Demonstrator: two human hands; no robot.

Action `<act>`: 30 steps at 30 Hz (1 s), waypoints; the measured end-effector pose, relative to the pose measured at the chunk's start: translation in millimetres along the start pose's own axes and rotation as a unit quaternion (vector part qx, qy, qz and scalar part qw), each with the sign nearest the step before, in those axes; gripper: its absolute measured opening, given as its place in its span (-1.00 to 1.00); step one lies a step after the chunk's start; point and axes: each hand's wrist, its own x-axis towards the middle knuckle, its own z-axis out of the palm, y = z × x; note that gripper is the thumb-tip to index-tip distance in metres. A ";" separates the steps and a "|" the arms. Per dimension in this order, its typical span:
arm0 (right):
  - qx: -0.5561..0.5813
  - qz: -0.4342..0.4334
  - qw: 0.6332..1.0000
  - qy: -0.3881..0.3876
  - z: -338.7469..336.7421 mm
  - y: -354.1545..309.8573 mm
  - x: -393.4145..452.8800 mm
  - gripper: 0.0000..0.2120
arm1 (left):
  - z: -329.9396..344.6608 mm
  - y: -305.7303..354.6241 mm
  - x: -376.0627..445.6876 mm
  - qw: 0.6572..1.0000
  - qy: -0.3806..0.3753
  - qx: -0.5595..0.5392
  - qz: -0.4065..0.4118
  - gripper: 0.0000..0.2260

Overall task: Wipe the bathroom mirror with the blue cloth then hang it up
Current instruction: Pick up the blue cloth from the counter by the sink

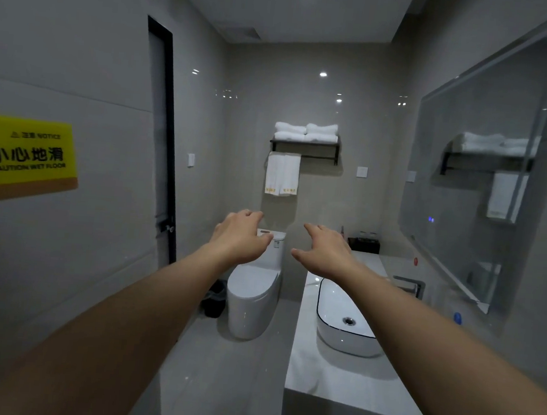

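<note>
Hands, left hand (241,234) and right hand (322,253), are held out apart, fingers relaxed, holding nothing; no blue cloth is seen, so it should be found before the mirror (477,165) is approached.

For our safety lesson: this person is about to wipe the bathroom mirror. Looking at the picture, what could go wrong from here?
1. The yellow wet-floor sign warns of a slippery floor; stepping toward the mirror could mean a slip.
2. Left hand and right hand hold nothing, and no blue cloth is clearly visible, so wiping cannot start.
3. Leaning over the basin may knock the faucet.
</note>
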 end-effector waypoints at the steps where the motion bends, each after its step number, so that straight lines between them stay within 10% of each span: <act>1: 0.000 0.000 1.000 0.002 3.9 1.6 7.8 -0.26 | 4.8 -3.1 7.9 1.000 0.000 0.000 0.002 -0.41; 30: -0.002 0.048 0.999 0.001 145.8 -33.5 301.8 -0.24 | 106.7 -179.1 272.4 0.999 -0.025 -0.037 0.023 -0.42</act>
